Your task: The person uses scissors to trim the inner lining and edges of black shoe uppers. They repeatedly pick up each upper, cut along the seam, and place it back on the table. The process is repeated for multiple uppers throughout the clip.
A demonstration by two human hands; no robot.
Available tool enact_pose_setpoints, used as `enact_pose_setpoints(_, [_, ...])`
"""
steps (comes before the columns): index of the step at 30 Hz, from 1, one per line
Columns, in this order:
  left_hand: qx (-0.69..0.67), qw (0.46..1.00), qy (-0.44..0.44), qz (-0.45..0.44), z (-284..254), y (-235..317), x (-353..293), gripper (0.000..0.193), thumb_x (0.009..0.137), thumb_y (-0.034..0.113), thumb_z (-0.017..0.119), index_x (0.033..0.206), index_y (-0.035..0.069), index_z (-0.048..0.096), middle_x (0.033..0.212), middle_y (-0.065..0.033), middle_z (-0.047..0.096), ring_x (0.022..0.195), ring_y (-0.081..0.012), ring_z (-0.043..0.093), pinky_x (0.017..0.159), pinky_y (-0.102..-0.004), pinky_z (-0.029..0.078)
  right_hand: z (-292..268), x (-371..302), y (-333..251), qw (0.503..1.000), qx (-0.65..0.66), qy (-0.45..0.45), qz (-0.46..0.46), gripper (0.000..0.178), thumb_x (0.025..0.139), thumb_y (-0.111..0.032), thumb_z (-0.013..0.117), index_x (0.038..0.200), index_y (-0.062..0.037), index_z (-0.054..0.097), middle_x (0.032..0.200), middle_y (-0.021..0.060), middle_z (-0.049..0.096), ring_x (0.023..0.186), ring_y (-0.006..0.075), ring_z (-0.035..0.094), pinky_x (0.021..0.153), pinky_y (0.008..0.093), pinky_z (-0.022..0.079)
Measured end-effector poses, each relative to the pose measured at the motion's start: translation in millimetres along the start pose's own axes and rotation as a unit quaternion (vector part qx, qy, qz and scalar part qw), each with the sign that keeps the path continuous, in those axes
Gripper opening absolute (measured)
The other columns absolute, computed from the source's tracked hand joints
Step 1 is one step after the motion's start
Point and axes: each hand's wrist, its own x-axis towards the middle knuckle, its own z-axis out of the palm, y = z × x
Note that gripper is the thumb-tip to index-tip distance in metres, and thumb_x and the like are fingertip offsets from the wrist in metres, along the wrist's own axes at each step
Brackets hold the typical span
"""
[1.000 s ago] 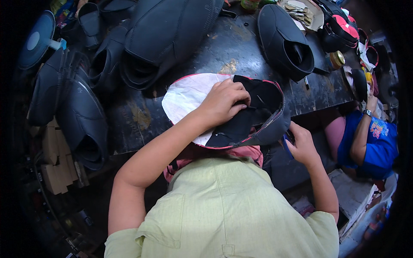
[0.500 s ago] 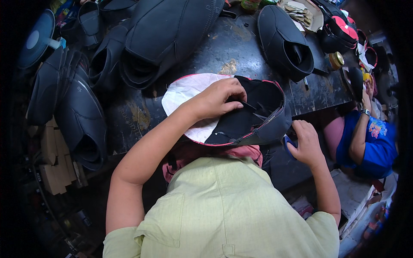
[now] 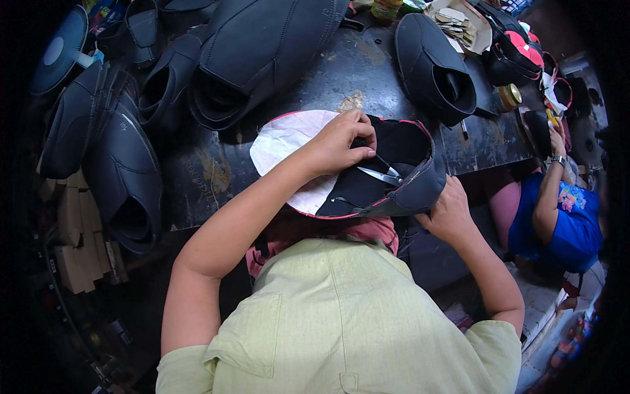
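A large black shoe upper [image 3: 403,198] with red edging and a white lining patch [image 3: 289,139] lies at the table's near edge, its inside facing up. My left hand [image 3: 338,146] reaches over it, thumb and fingers pinched on a thin dark strip or thread inside. Scissors [image 3: 380,176] show their metal blades, spread apart, over the black lining beside that pinch. My right hand [image 3: 449,209] is closed at the upper's right end, on the scissors; their handles are hidden behind the upper's wall.
Several black shoe uppers [image 3: 262,56] lie across the far and left table [image 3: 335,72]. Another upper [image 3: 434,69], a jar [image 3: 508,97] and a tray of small pieces [image 3: 482,29] are at right. A person in blue [image 3: 567,217] works at far right. A fan [image 3: 59,56] stands far left.
My right hand has moved in against the upper's right end, and the scissor blades now show farther inside, spread apart. My left hand has risen slightly, still pinching.
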Motion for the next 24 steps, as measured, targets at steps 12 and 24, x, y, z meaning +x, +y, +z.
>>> enact_pose_setpoints(12, [0.0,1.0,0.012,0.01,3,-3,0,0.012,0.082,0.01,0.08,0.091,0.006,0.072,0.11,-0.0093,0.059,0.111,-0.0269,0.057,0.099,-0.0377,0.045,9,0,12,0.998,-0.029,0.04,-0.027,0.03,0.063,-0.015,0.08,0.088,-0.0058,0.065,0.084,0.011,0.061,0.079,0.0309,0.063,0.071,0.0433,0.049])
enact_pose_setpoints(24, [-0.274,0.954,0.098,-0.076,-18,36,-14,0.009,0.095,0.011,0.071,0.099,0.003,0.068,0.096,-0.002,0.059,0.089,-0.0088,0.055,0.076,-0.0264,0.045,14,-7,14,1.0,-0.004,0.016,0.012,0.029,0.065,-0.01,0.081,0.088,-0.0049,0.064,0.082,0.0136,0.064,0.08,0.0358,0.066,0.07,0.0464,0.053])
